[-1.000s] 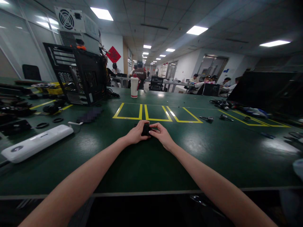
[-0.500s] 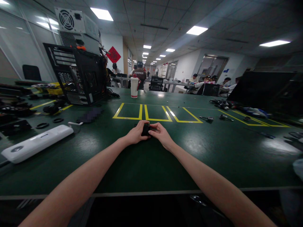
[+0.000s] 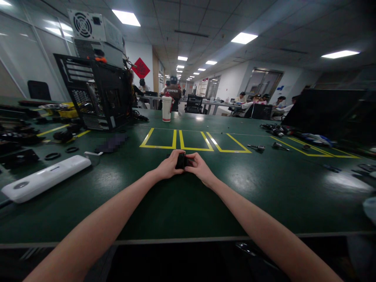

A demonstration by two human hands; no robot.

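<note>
My left hand is closed around a small black block-shaped part, thumb at the near side and fingers over the top. From the other side my right hand pinches at the part's right end, fingertips and thumb close together. Whether the right fingers hold a separate small piece is hidden. Both hands are low over the green tabletop, just in front of the yellow tape outlines. The part is too dark and small for its exact kind to show.
Left stand a black computer case topped by power supplies, and a white long device. A white cup stands at the far edge. To the right lie metal tools, cables and a dark monitor. People sit farther back.
My right fingertips have shifted slightly at the part's right end, the thumb and fingers now a little differently placed. My left hand and its grip look the same.
</note>
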